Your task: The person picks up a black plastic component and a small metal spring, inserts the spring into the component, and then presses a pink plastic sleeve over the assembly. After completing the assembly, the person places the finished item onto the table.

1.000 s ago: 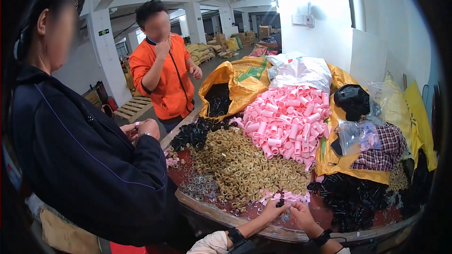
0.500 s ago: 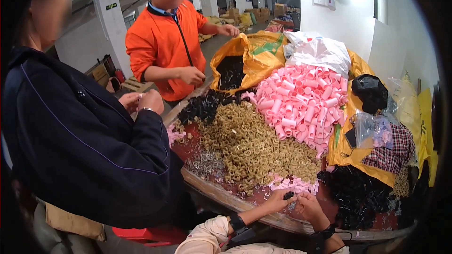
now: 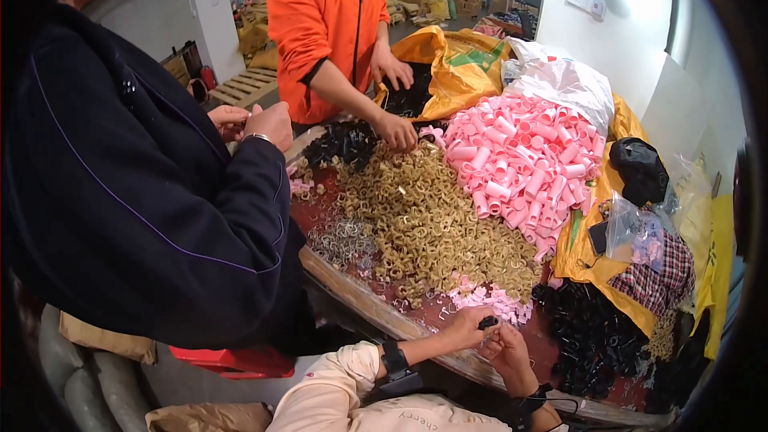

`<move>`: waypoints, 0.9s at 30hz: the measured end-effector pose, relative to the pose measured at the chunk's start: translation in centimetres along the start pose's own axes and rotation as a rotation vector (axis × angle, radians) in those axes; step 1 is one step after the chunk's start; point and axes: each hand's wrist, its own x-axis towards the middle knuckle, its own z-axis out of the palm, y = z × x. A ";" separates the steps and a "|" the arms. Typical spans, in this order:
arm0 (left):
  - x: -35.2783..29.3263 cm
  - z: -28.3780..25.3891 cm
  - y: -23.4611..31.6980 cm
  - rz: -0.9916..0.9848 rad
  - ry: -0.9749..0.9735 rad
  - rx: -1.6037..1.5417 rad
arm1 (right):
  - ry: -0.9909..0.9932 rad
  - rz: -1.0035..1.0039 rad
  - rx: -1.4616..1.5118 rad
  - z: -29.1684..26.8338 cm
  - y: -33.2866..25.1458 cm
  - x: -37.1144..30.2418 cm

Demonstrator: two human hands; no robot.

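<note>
Near the table's front edge, my left hand [image 3: 462,330] is closed around a small black plastic part [image 3: 487,322]. My right hand [image 3: 507,350] is beside it with fingers pinched at the lower right of that part. Whether a smaller piece lies in this pinch is too small to tell. Just beyond both hands are small pale pink pieces [image 3: 498,302] scattered at the foot of a big heap of brass-coloured curved clips [image 3: 436,232]. To the right of my right hand lies a pile of black plastic parts [image 3: 588,344].
Pink plastic tubes [image 3: 524,160] are heaped beyond, beside a yellow woven sack [image 3: 460,60]. Small metal pieces [image 3: 344,242] lie at the left. A person in orange [image 3: 328,28] stands across the table; one in a dark jacket [image 3: 152,192] is close at my left. A red stool [image 3: 232,360] stands below.
The orange-clad person has lowered one hand to the far edge of the brass-coloured heap and the other to the sack's mouth. The view has shifted slightly. My hands stay together around the black part.
</note>
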 end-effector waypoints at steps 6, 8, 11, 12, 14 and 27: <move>0.3 -0.2 0.5 -0.095 -0.010 0.015 | 0.126 -0.174 -0.271 -0.1 0.3 0.3; 0.5 -0.2 0.6 -0.127 0.002 0.028 | 0.154 -0.299 -0.448 -0.3 0.3 0.5; 1.1 0.1 0.4 -0.421 -0.003 -0.130 | 0.195 -0.583 -0.948 -0.7 -0.2 1.2; 1.2 0.5 -0.2 -0.419 0.000 -0.126 | 0.213 -0.727 -1.197 -0.8 -0.4 1.5; 1.0 1.5 -2.6 -0.564 0.103 -0.467 | 0.186 -0.660 -1.143 -0.5 -0.6 1.6; 0.2 1.0 -2.1 -0.279 -0.098 -0.316 | 0.094 -0.171 -0.505 -1.7 -2.0 1.2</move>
